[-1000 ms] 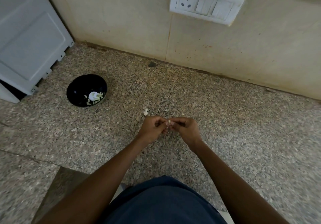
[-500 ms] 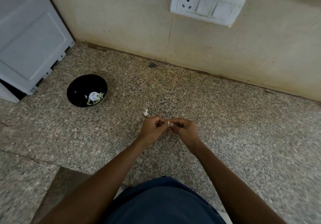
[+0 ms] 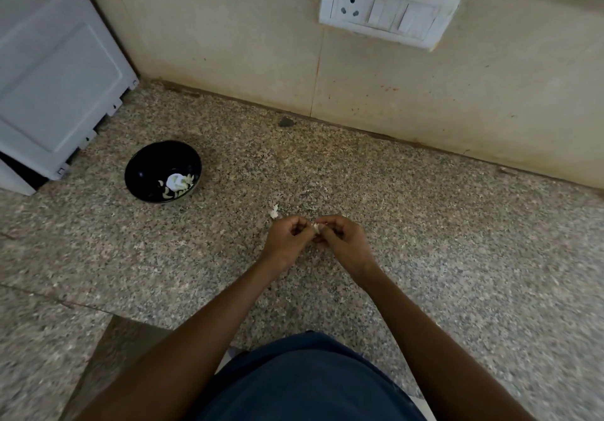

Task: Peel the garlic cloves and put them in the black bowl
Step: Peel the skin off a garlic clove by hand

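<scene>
A small pale garlic clove sits at the middle of the view, pinched between the fingertips of both hands above the speckled granite table. It is too small and too covered by fingers to tell which way its long axis runs or where its tip points. The left hand has its fingers curled inward, thumb and forefinger nipping the clove from the 9 o'clock side. The right hand meets it from 3 o'clock, fingers likewise curled around the clove, knuckles up. The two hands touch at the fingertips.

Just beyond the left hand, toward 11 o'clock, a white scrap of peel lies on the table. Farther out at 10 o'clock stands the black bowl, upright, holding several pale peeled cloves gathered on its right side. Past the bowl, at 10 o'clock near the edge, a white appliance rests against the wall. At 1 o'clock a white socket and switch plate is fixed to the beige wall. At 6 o'clock, blue clothing fills the bottom of the view.
</scene>
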